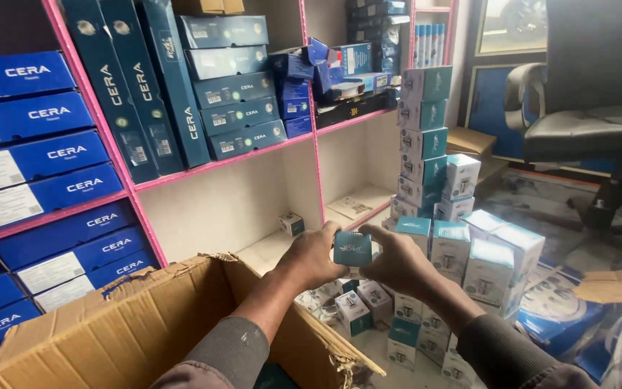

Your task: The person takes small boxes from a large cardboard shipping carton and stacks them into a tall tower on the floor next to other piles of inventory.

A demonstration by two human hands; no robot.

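**Both hands on one small teal carton**

Together, the left hand and the right hand hold a small teal-and-white cardboard carton between them, above the floor and just in front of the lower pink-edged shelf. Each grip is closed on the carton: the left fingers wrap its left side, the right fingers its right side, and its teal face points toward the camera. Both forearms wear dark grey knitted sleeves.

Below the hands, more small cartons of the same kind lie loosely heaped on the floor, some on their sides. Just right of the hands, further teal-topped white cartons stand in a low group, and behind them a tall stack of the same cartons rises against the shelf's right upright. One lone small carton sits toward the back of the lower shelf, well apart from the hands.

At the near left, a large brown corrugated cardboard box stands open with a torn rim; the left forearm passes over its right edge.

Long dark blue cardboard boxes fill the shelves at the left, stacked flat, while others lean upright in the upper middle compartment. A grey padded office chair stands at the far right.
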